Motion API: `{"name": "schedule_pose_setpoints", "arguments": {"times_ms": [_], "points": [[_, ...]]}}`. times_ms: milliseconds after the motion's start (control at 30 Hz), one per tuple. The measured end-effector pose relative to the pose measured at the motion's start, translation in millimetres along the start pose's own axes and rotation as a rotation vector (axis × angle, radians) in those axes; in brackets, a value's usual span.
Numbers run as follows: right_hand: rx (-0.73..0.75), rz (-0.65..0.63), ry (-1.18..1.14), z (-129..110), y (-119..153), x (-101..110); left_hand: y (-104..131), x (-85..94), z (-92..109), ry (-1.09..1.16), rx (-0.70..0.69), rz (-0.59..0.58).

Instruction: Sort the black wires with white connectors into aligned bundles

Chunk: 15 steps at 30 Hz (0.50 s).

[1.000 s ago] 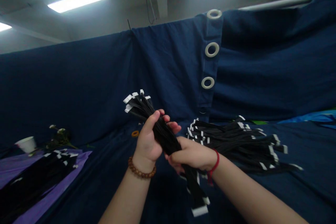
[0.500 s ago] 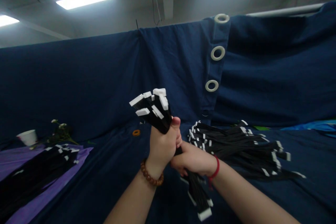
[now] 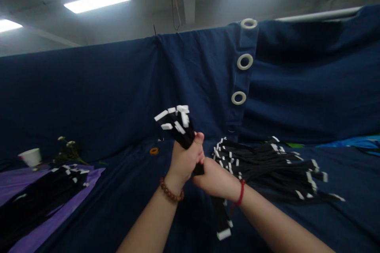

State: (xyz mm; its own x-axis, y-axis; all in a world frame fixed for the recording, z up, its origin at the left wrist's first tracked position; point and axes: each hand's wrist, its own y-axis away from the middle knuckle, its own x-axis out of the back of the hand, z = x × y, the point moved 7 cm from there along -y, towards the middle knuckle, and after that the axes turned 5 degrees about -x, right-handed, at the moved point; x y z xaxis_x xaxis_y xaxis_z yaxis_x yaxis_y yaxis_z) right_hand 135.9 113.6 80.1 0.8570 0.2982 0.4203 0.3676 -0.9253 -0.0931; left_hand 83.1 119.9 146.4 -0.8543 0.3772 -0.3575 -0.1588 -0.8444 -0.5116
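Note:
A bundle of black strips with white ends (image 3: 182,136) is held up in front of me, slanting from upper left to lower right. My left hand (image 3: 186,161), with a brown beaded bracelet on its wrist, is wrapped round the upper part, thumb on top. Just below it, my right hand (image 3: 218,180), wearing a red cord, is closed round the middle of the same bundle. The two hands touch or nearly touch. Under my right hand the lower white-tipped ends (image 3: 223,234) hang down. The fingers of my right hand are partly hidden.
More black strips (image 3: 264,166) lie in a pile on dark blue cloth at right. Others (image 3: 38,193) rest on a purple sheet (image 3: 95,174) at left, near a white cup (image 3: 31,157) and small flowers (image 3: 70,150). An orange ring (image 3: 154,151) lies centrally before a blue curtain (image 3: 118,91).
The bundle's upper end has shifted a little right and down. Its lower ends have swung left and slightly up. Both hands keep their grip.

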Motion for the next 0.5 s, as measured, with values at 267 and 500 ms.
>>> {"name": "schedule_pose_setpoints", "arguments": {"times_ms": [267, 500], "points": [[-0.042, -0.241, -0.198, -16, 7, -9, -21, 31.2, 19, 0.449, 0.094, 0.066], [-0.018, -0.162, -0.042, -16, 11, -6, -14, 23.5, 26, 0.498, 0.026, 0.092]]}}
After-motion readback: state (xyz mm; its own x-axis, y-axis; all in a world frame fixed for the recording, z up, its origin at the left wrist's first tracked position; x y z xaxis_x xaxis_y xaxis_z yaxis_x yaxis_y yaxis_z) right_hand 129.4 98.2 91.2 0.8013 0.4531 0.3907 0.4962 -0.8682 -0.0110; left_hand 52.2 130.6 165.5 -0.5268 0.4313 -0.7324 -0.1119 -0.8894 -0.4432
